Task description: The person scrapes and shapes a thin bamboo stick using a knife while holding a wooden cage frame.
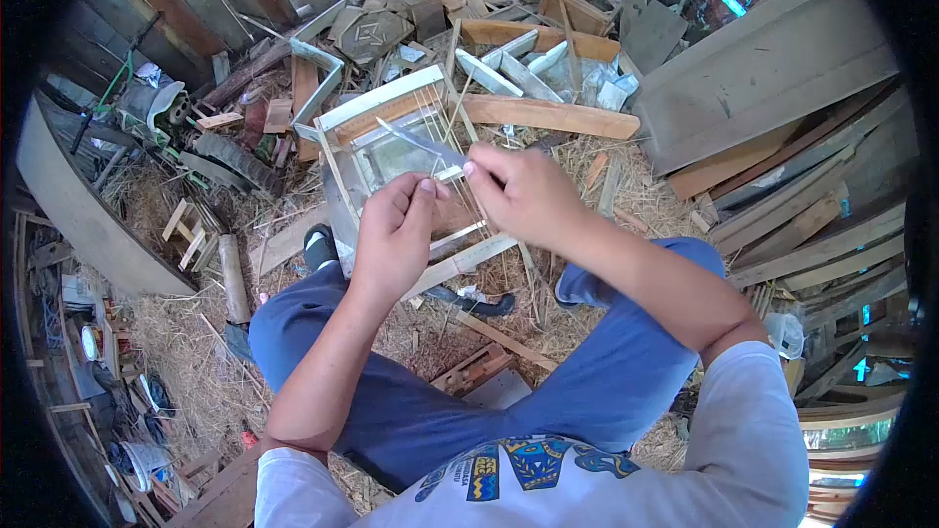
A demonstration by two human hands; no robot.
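Note:
My right hand (523,186) is closed around a knife, its thumb along the near end. The long pale blade (423,143) points up and to the left. My left hand (399,220) is just left of it, thumb and fingers pinched together. Whatever it may hold is too small to make out. Beneath both hands stands a wooden frame (383,98) with a pale top edge. Several thin wooden strips (453,117) lie across this frame, partly hidden by my hands.
Straw and shavings (411,337) cover the ground around my bent legs. Scrap boards (548,115) are piled beyond the frame. A large panel (763,68) leans at the right above stacked planks (822,225). A curved board (93,205) and a small wooden rack (191,233) are at left.

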